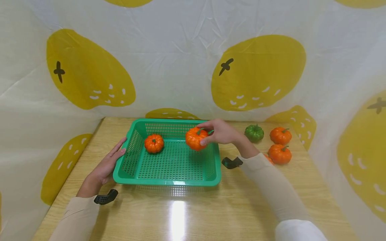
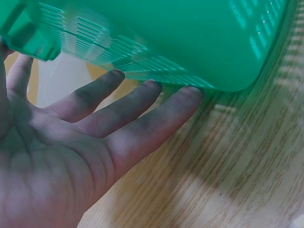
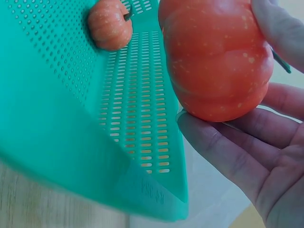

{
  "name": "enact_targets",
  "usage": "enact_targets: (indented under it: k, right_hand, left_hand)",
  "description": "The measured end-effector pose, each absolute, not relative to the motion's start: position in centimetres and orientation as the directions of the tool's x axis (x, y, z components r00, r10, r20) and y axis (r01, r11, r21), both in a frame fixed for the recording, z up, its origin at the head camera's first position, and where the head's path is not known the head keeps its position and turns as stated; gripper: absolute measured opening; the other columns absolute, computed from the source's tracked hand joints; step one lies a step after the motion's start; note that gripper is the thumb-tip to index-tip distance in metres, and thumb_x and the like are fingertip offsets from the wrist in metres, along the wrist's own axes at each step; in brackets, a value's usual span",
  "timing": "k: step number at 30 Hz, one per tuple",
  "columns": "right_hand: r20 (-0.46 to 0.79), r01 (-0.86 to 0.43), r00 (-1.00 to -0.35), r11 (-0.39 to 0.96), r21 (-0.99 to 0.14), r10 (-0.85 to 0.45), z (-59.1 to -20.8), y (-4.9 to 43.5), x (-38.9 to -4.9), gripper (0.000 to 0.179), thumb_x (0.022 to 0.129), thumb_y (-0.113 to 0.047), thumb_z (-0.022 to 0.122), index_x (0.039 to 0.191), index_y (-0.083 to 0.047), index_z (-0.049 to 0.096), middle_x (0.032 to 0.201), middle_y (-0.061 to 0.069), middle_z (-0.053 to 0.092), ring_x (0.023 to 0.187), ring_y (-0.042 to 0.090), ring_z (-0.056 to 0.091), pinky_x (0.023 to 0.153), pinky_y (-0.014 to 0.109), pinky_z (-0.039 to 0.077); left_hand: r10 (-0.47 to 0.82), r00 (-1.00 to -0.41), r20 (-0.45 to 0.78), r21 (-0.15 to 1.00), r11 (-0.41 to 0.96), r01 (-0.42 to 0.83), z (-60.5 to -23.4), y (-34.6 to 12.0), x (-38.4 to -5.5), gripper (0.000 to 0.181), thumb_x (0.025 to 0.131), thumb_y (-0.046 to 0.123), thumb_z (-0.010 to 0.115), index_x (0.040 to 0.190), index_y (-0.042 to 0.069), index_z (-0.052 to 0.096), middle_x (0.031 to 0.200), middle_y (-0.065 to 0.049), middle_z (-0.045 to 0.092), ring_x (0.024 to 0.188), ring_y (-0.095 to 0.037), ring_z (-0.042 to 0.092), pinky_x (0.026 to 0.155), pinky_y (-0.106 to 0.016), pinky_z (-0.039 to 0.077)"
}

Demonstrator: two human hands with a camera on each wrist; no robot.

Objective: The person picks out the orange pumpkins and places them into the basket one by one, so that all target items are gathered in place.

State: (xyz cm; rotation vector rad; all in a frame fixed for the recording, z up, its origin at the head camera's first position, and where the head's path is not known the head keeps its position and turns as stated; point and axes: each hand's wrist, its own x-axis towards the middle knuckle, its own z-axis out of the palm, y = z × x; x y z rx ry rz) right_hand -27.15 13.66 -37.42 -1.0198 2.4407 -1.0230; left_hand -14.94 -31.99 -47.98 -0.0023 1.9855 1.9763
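Below basket rim (image 1: pixel 166 182), fingertips (image 2: pixel 152 86), left-wrist view only

Head view bright, glare streak on tabletop (image 1: pixel 241 207). Left wrist view dimmer, left hand (image 2: pixel 80 137) shaded. Right wrist view: basket rim (image 3: pixel 95 178) soft, possibly motion blur.

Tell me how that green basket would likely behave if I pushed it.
The basket is probably light for its size, since it is full of holes. It would likely slide easily, as the table looks smooth and shiny. Its wide, low shape makes tipping seem unlikely.
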Motion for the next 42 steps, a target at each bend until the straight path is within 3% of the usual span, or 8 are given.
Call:
enact_targets:
  k: [4, 9, 22, 31, 36, 42]
  right_hand:
    - [-0.013, -0.491, -0.703, 0.497, -0.715, -0.711, -37.3, 13.3, -27.0, 0.069, 0.084, -0.024, 0.089, 0.143, 0.0, 0.062, 0.127, 0.016, 0.074, 0.118, 0.03, 0.07, 0.096, 0.045, 0.057]
    - [-0.024, -0.48, -0.702, 0.498, -0.722, -0.711, -37.2, 12.9, -27.0, 0.069, 0.084, -0.021, 0.089, 0.144, 0.0, 0.061, 0.129, 0.017, 0.073, 0.121, 0.032, 0.069, 0.103, 0.052, 0.055]
    - [-0.004, -0.514, -0.676, 0.475, -0.715, -0.737, -37.7, 11.7, -27.2, 0.065, 0.085, -0.023, 0.088, 0.14, 0.002, 0.063, 0.124, 0.015, 0.075, 0.112, 0.027, 0.072, 0.103, 0.056, 0.054]
    - [-0.008, -0.501, -0.673, 0.464, -0.73, -0.74, -38.0, 10.9, -27.2, 0.066, 0.086, -0.023, 0.087, 0.141, 0.003, 0.062, 0.124, 0.015, 0.076, 0.113, 0.028, 0.073, 0.102, 0.048, 0.057]
    - [-0.01, -0.504, -0.685, 0.483, -0.716, -0.728, -38.2, 10.4, -27.2, 0.067, 0.086, -0.026, 0.087, 0.141, 0.002, 0.062, 0.123, 0.013, 0.076, 0.11, 0.025, 0.073, 0.1, 0.043, 0.058]
    - [-0.011, -0.497, -0.693, 0.489, -0.717, -0.721, -38.0, 9.7, -27.1, 0.068, 0.085, -0.026, 0.088, 0.141, 0.002, 0.062, 0.124, 0.015, 0.076, 0.11, 0.027, 0.072, 0.101, 0.048, 0.057]
  left_hand:
    - [0.232, -0.944, -0.236, 0.972, 0.045, -0.232, -47.9, -31.9, -14.9, 0.061, 0.114, 0.046, 0.034, 0.166, 0.048, 0.002, 0.163, -0.023, 0.019, 0.11, -0.016, 0.066, 0.088, -0.041, 0.062]
    - [0.228, -0.945, -0.236, 0.972, 0.054, -0.229, -47.7, -31.8, -14.8, 0.062, 0.114, 0.047, 0.034, 0.166, 0.048, 0.001, 0.166, -0.025, 0.015, 0.11, -0.017, 0.065, 0.088, -0.041, 0.062]
    - [0.229, -0.945, -0.235, 0.972, 0.053, -0.229, -47.7, -31.8, -14.7, 0.061, 0.114, 0.047, 0.034, 0.166, 0.048, 0.001, 0.166, -0.024, 0.015, 0.111, -0.016, 0.065, 0.088, -0.041, 0.062]
    - [0.233, -0.945, -0.227, 0.974, 0.051, -0.222, -47.7, -31.7, -14.7, 0.062, 0.114, 0.046, 0.035, 0.166, 0.047, 0.001, 0.168, -0.024, 0.01, 0.112, -0.017, 0.064, 0.089, -0.041, 0.062]
    - [0.239, -0.946, -0.221, 0.975, 0.042, -0.217, -47.7, -31.7, -14.7, 0.062, 0.114, 0.045, 0.035, 0.167, 0.046, 0.001, 0.165, -0.021, 0.016, 0.111, -0.016, 0.065, 0.089, -0.041, 0.062]
    - [0.239, -0.947, -0.215, 0.976, 0.029, -0.214, -47.6, -31.6, -14.6, 0.062, 0.114, 0.044, 0.036, 0.167, 0.045, 0.003, 0.156, -0.011, 0.03, 0.111, -0.015, 0.067, 0.089, -0.039, 0.062]
